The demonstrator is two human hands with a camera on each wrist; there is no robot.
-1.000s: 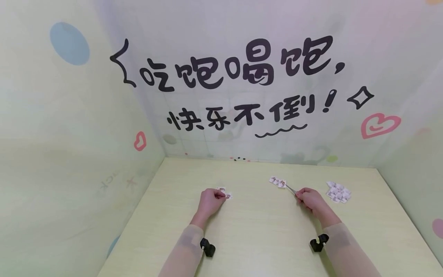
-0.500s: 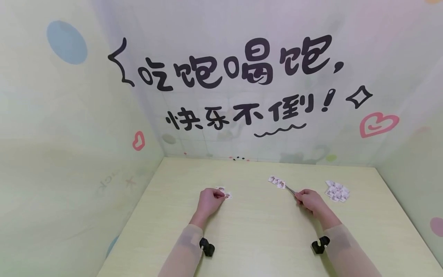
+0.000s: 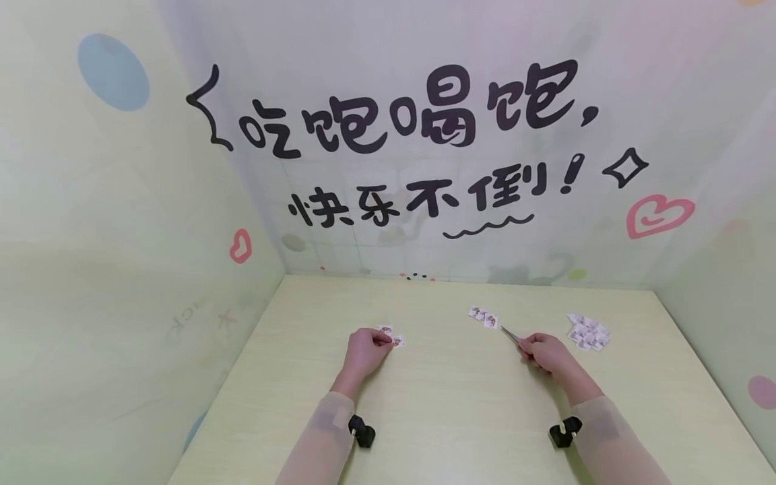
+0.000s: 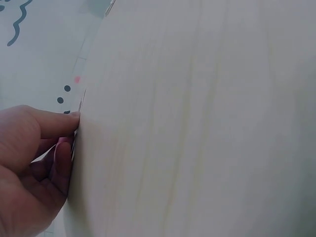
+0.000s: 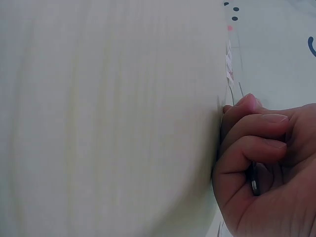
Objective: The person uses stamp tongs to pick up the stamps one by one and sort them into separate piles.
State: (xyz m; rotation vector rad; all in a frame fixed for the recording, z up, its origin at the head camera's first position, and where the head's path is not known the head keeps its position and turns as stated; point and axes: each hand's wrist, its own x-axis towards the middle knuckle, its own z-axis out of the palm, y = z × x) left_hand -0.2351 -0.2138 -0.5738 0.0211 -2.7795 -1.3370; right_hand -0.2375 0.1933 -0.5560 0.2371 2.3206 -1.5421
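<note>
My left hand (image 3: pixel 366 353) rests on the table with curled fingers and holds the near edge of a small white printed card (image 3: pixel 398 341). Another such card (image 3: pixel 385 330) lies just behind it, partly covered by the hand. My right hand (image 3: pixel 548 353) grips slim metal tweezers (image 3: pixel 511 334), whose tips point up and left. They end just right of a short row of overlapping small cards (image 3: pixel 491 320), seemingly apart from it. In the right wrist view, the tweezers' prongs (image 5: pixel 240 89) stand apart, and the curled fingers (image 5: pixel 256 133) wrap the handle.
A loose heap of small white cards (image 3: pixel 588 332) lies on the pale wooden table (image 3: pixel 448 404) to the right. Fabric walls with printed lettering (image 3: pixel 436 195) enclose the back and both sides. Black clips (image 3: pixel 362 431) sit at both sleeves.
The tweezers' tips have come away from the row's right-hand card, moving slightly right and down, while that card stays on the table. My left hand keeps its place on the card.
</note>
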